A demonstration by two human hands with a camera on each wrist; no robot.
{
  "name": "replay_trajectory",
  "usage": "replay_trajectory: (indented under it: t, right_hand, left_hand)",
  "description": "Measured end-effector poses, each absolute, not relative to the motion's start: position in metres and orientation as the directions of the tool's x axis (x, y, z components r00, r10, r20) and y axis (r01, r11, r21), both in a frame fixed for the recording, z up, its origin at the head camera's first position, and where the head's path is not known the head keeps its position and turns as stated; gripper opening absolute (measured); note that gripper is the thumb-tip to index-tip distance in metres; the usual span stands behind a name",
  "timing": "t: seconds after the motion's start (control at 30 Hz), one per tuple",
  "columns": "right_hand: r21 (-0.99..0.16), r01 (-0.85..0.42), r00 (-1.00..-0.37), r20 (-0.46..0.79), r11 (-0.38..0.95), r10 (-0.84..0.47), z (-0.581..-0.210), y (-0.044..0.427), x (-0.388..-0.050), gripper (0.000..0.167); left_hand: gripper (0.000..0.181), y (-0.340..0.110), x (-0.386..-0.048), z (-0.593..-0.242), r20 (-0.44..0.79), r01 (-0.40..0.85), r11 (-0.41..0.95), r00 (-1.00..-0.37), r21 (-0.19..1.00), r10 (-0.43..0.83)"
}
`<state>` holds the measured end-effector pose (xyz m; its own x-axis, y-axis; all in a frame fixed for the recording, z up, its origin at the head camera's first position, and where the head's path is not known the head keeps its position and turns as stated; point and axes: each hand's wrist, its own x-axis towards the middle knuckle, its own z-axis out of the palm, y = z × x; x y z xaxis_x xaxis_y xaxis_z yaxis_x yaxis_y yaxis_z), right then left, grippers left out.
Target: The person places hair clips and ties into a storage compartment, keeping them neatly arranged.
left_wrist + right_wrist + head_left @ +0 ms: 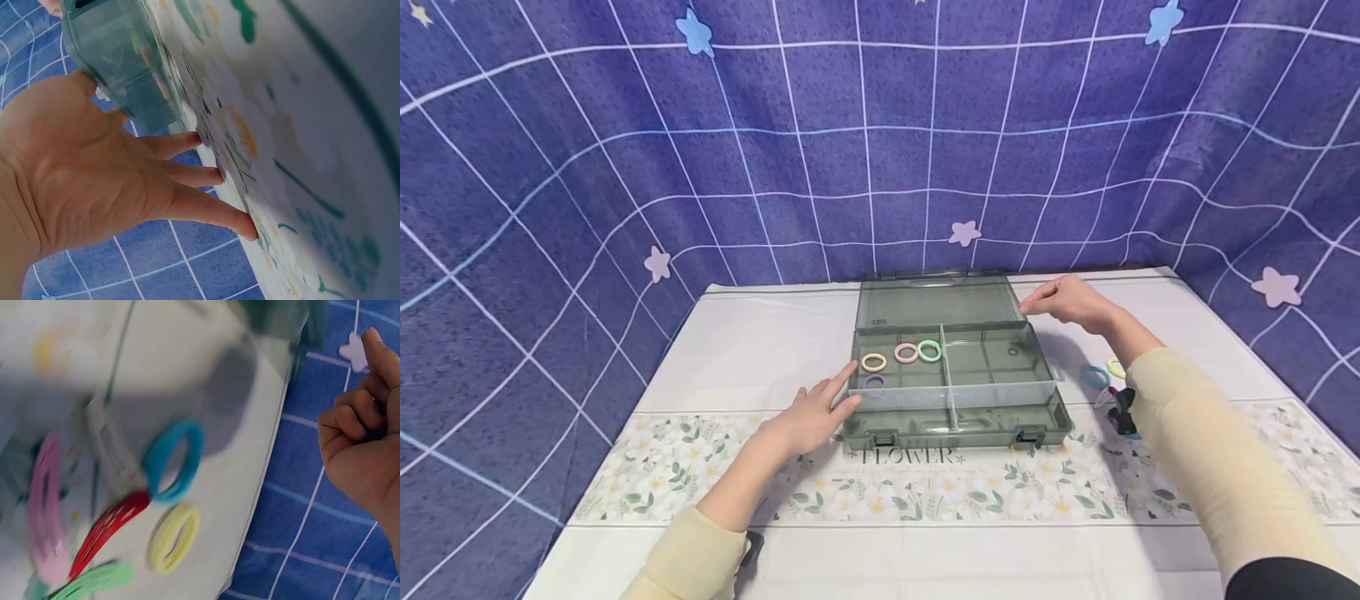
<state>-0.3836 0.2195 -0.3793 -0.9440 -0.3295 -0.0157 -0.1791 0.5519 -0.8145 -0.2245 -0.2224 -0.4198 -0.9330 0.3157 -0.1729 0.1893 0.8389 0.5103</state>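
Observation:
A grey see-through divided box (895, 437) stands with its lid (936, 302) laid back. Its left compartment contains a cream hair tie (873, 362), a pink hair tie (906, 353), a green hair tie (929, 351) and a purple one (874, 382). My left hand (808, 417) spreads its fingers at the box's left side; some fingertips touch the tablecloth in the left wrist view. Beside the lid's right edge is my right hand (1075, 302). In the right wrist view its index finger extends and other fingers curl; nothing shows in them, though the thumb is hidden.
Right of the box lie a blue hair tie (175, 461), a yellow hair tie (174, 539), and red (107, 531), pink (47, 512), green (103, 578) and whitish (112, 447) hair clips. A blue gridded cloth (895, 167) hangs behind the table.

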Motion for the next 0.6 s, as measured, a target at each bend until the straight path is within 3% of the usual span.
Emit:
replay_trajectory:
  t: [0.6]
  right_hand:
    - [-0.735,-0.061,-0.968,-0.122,0.675,-0.221,-0.415,0.319,-0.361,0.041]
  left_hand:
    - [0.067,-0.222,-0.226,-0.419,-0.189,0.192,0.835,-0.925,0.516,0.329]
